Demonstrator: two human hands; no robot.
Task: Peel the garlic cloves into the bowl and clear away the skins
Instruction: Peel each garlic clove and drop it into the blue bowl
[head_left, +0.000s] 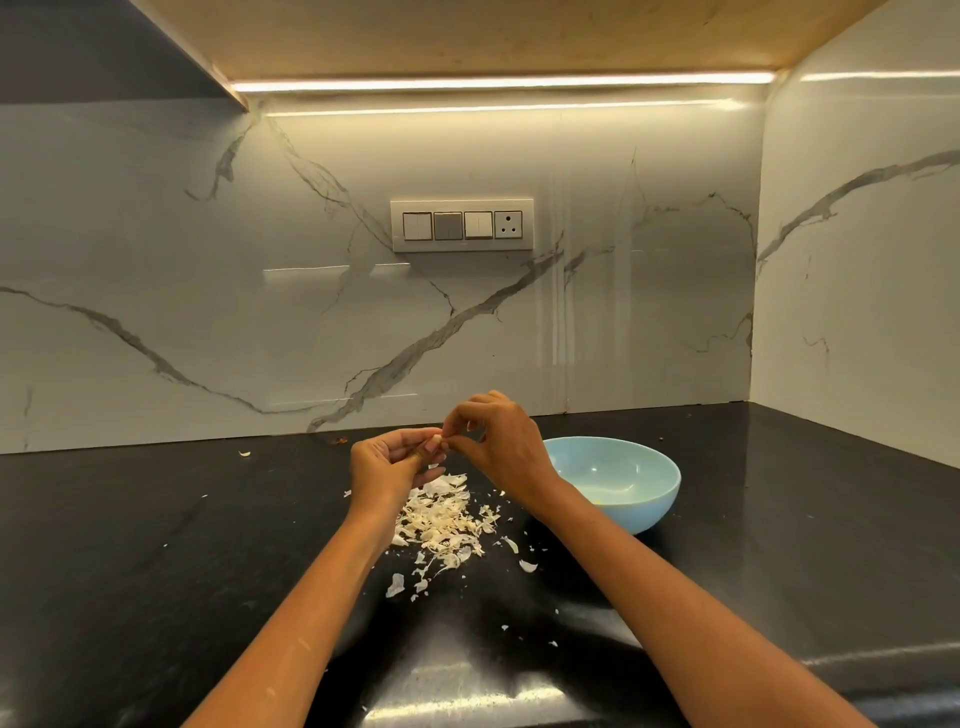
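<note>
My left hand (387, 462) holds a small garlic clove (434, 443) in its curled fingers, raised above the black counter. My right hand (498, 439) meets it from the right, thumb and fingertips pinching the clove's skin at its tip. Under both hands lies a loose heap of pale garlic skins (441, 519), with stray flakes scattered towards me. A light blue bowl (649, 499) stands just right of the heap, behind my right wrist; a little yellowish bit shows low inside it, mostly hidden by my forearm.
The black counter (156, 545) runs to a marble backsplash at the back and a marble side wall at the right. A switch panel (461, 225) sits on the back wall. Single flakes (244, 453) lie near the back edge.
</note>
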